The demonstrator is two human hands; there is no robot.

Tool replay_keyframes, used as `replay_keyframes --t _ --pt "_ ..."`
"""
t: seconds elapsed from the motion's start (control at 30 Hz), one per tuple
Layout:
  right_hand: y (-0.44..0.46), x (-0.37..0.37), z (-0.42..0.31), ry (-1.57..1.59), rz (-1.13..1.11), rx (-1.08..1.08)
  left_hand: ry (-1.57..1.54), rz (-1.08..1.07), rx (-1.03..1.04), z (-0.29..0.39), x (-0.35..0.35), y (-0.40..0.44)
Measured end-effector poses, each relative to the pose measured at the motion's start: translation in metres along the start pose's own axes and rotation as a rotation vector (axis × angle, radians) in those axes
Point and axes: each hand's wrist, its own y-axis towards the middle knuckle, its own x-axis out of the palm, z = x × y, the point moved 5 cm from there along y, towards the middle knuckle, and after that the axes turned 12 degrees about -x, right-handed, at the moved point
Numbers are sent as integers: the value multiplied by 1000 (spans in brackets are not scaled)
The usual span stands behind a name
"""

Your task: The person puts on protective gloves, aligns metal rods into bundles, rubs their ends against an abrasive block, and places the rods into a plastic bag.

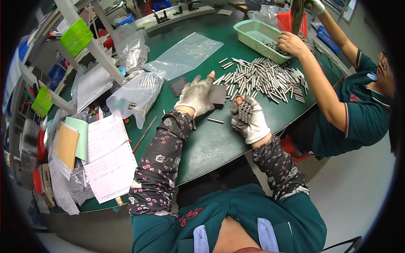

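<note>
My right hand (256, 125), in a greyed white glove, is closed around a bundle of short metal pins (244, 112), their round ends facing up. My left hand (195, 96), gloved too, lies with its fingers stretched out over dark grey sheets (217, 94); what lies under the palm is hidden. Between both hands a single metal pin (215, 120) rests on the green table (202, 147). Just beyond my right hand spreads a loose pile of such pins (263, 78).
A co-worker's hand (291, 44) is at a pale green basket (249, 36) holding pins, beside a red basket (287, 21). Plastic bags (141, 95) with pins, a flat clear bag (185, 55) and papers (105, 139) lie to the left, near a shelf post (90, 40).
</note>
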Motion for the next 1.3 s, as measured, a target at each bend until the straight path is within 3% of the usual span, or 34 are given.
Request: replay_keyframes --t 0.1,0.13,0.2,0.27,0.33,0.37,0.47,0.5,0.53,0.6,0.63,0.67,0.83,1.3 --pt "-3 -6 -1 -4 -92 13 -47 108 -20 1 -17 -10" --pt "-3 -10 -4 -75 -78 -74 -158 246 1 1 -29 -26" --pt "-5 -23 -5 -214 -36 -234 -206 313 -29 1 -42 -64" --pt "-37 10 -28 -1017 -134 -574 -187 241 3 -6 -33 -109" --pt "-57 33 -28 -1684 -639 -1110 -129 15 -47 -6 -19 -144" --pt "-60 31 -14 -1882 -759 -1009 -133 -28 -75 -7 -7 -156" --pt "-49 10 -16 -1402 -560 -900 -209 30 -60 -21 22 -178" --pt "-41 -3 -19 -1272 -343 -663 -258 68 -61 -22 22 -182" --pt "-27 -20 -25 -1113 -179 -611 -312 111 -55 -23 24 -183" --pt "-10 -43 -22 -93 -139 -27 -376 157 -32 -32 37 -186" --pt "-20 -28 -26 -254 157 -134 -366 181 -27 -34 40 -187" --pt "-19 -26 -26 -232 172 -135 -353 204 -22 -34 41 -187" --pt "-15 -39 -3 58 31 9 -354 214 15 -35 42 -187" --pt "-17 -32 0 84 -19 14 -354 205 -48 -39 47 -188"
